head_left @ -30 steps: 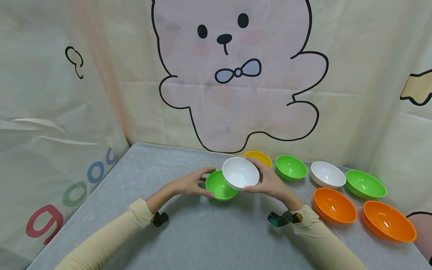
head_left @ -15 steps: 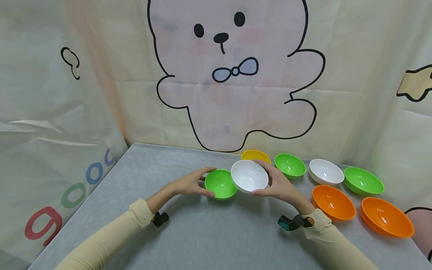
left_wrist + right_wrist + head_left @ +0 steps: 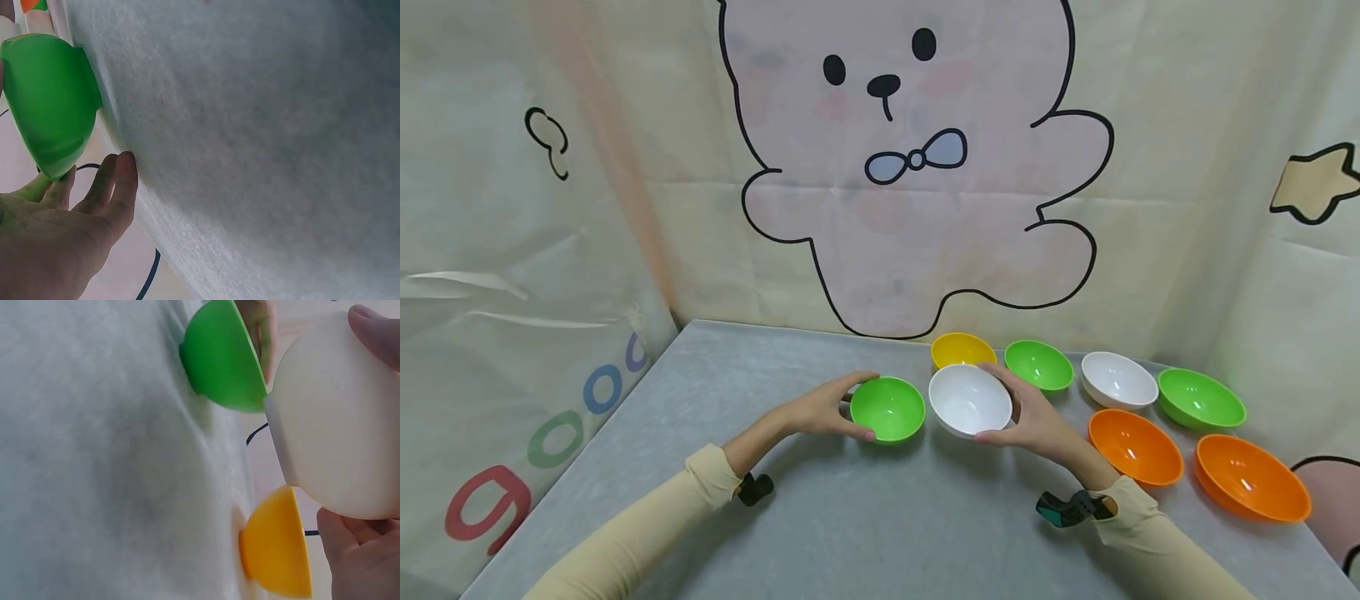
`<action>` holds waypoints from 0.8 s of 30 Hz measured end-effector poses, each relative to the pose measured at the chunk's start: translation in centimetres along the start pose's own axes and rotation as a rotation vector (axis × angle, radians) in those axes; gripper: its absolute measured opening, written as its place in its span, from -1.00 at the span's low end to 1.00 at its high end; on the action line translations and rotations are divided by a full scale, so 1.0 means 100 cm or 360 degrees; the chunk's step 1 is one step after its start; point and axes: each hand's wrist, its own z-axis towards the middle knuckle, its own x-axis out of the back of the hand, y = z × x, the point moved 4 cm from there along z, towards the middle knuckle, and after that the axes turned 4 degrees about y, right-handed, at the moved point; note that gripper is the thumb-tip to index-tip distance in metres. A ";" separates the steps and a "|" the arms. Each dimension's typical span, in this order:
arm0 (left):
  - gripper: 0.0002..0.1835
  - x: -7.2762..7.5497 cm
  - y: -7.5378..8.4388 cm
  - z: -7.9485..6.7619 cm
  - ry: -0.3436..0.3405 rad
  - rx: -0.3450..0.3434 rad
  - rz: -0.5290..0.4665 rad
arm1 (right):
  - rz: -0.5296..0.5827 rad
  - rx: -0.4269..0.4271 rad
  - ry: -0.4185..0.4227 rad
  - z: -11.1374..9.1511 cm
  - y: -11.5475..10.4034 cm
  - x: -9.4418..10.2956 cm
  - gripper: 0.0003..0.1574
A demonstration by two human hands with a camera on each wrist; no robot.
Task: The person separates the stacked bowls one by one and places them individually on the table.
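A small green bowl (image 3: 888, 409) stands upright on the grey table. My left hand (image 3: 830, 407) holds it at its left side, thumb on the near rim and fingertips at the far rim; the other fingers stay off it in the left wrist view. My right hand (image 3: 1026, 417) grips a white bowl (image 3: 970, 401) by its right side, thumb near and fingers far. In the right wrist view the white bowl (image 3: 337, 425) hangs above the table, its foot off the surface. Right of the green bowl, it is apart from it in the head view.
Behind the white bowl stands a yellow bowl (image 3: 963, 351). Along the right are another green bowl (image 3: 1040, 366), a second white bowl (image 3: 1120, 380), a larger green bowl (image 3: 1201, 399) and two orange bowls, one nearer the middle (image 3: 1136, 447). A printed curtain (image 3: 880, 250) closes the back.
My right hand has carried the white bowl rightward and slightly nearer, away from over the green bowl's edge. The left hand and green bowl have stayed nearly still. The head view has shifted slightly.
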 end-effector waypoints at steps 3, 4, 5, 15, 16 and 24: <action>0.04 0.000 0.000 0.000 -0.0006 0.0010 0.0002 | -0.0027 0.0005 0.0013 -0.005 0.003 0.002 0.21; 0.04 0.000 0.001 0.000 -0.0007 0.0015 0.0001 | -0.0039 0.0006 0.0021 -0.006 0.004 0.003 0.21; 0.04 -0.001 0.001 0.000 -0.0008 0.0018 -0.0001 | -0.0052 0.0006 0.0030 -0.008 0.005 0.004 0.21; 0.05 -0.001 0.001 0.001 -0.0020 0.0027 -0.0019 | -0.0061 -0.0037 0.0087 -0.020 0.011 0.014 0.24; 0.06 -0.001 0.001 0.001 -0.0020 0.0028 -0.0016 | -0.0079 -0.0044 0.0091 -0.021 0.012 0.014 0.24; 0.05 0.000 0.002 -0.001 -0.0029 0.0054 -0.0029 | -0.0220 -0.0117 0.0085 -0.028 0.015 0.015 0.24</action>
